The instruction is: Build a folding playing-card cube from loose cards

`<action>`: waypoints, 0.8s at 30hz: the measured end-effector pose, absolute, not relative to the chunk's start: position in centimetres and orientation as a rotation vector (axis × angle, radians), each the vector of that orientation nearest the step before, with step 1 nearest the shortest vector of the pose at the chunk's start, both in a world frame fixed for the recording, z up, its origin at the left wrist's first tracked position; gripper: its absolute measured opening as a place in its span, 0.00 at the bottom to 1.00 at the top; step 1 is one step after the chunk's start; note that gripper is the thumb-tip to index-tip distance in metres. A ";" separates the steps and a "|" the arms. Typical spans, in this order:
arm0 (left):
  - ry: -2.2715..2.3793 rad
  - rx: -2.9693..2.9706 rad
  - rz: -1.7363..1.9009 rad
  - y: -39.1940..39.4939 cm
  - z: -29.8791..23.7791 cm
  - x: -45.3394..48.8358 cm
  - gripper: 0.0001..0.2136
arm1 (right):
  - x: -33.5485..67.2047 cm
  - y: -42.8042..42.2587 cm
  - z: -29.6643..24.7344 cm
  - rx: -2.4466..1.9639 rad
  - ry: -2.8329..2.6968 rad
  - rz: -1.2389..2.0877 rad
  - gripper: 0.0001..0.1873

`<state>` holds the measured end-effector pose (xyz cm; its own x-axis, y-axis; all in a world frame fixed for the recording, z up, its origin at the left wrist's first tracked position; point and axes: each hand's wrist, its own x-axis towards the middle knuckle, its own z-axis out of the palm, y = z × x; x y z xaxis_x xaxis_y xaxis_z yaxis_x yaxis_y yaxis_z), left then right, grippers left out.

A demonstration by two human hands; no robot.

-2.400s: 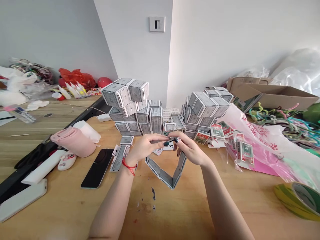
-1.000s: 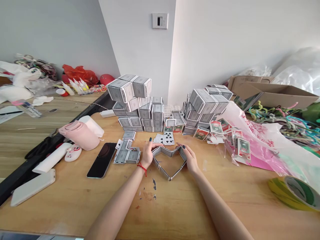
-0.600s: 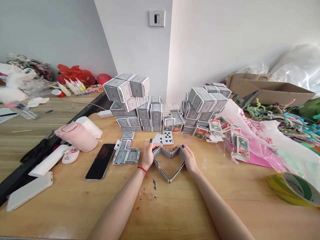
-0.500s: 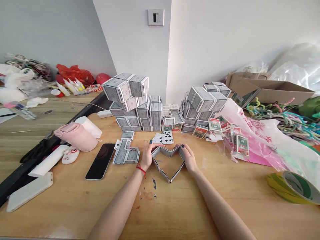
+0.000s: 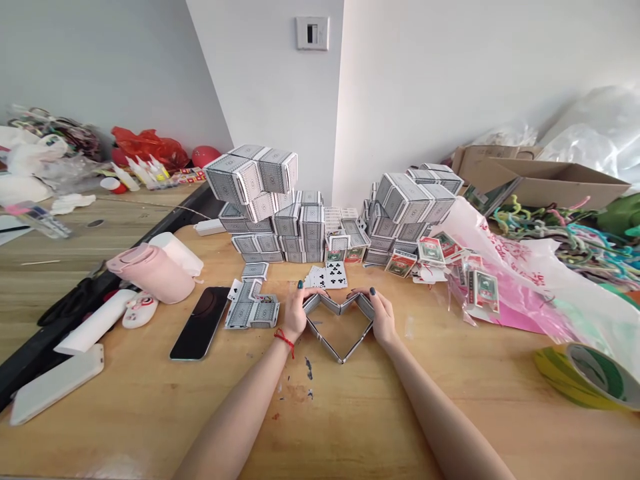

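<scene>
On the table (image 5: pixel 350 427), centre front, you are cupping a heart (image 5: pixel 325 341) of folded cards, standing on edge, tip toward you. Your left hand (image 5: pixel 295 315) is curling half-shut around the left lobe, fingertips on its top edge. Your right hand (image 5: pixel 383 319) is doing likewise on the right lobe. Loose cards (image 5: pixel 330 275) are lying just behind, cube stacks (image 5: pixel 270 213) farther back, a phone (image 5: pixel 200 322) to the left. The heart is probably very light, thin and springy at the folds, so easy to crush or pop apart. Holding both outer lobe walls with 2 hands and light pressure looks safest.
</scene>
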<state>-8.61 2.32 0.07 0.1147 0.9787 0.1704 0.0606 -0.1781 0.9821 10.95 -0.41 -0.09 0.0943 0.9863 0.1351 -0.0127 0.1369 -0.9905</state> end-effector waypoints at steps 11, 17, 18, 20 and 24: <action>1.080 1.519 1.130 2.5 -0.2 -8.4 0.28 | 11.0 0.0 -0.6 -1.123 -1.240 1.093 0.27; 1.076 1.489 1.174 2.9 -0.5 -8.6 0.28 | 11.2 0.1 -0.5 -1.126 -1.232 1.041 0.25; 1.080 1.491 1.160 3.0 -0.5 -8.7 0.29 | 11.2 0.2 -0.5 -1.133 -1.253 1.051 0.25; 1.093 1.501 1.141 3.2 -0.6 -8.7 0.28 | 11.4 0.8 -0.6 -1.144 -1.310 1.082 0.25; 1.112 1.493 1.163 3.4 -0.7 -8.7 0.28 | 12.2 2.7 -0.1 -1.146 -1.311 1.012 0.23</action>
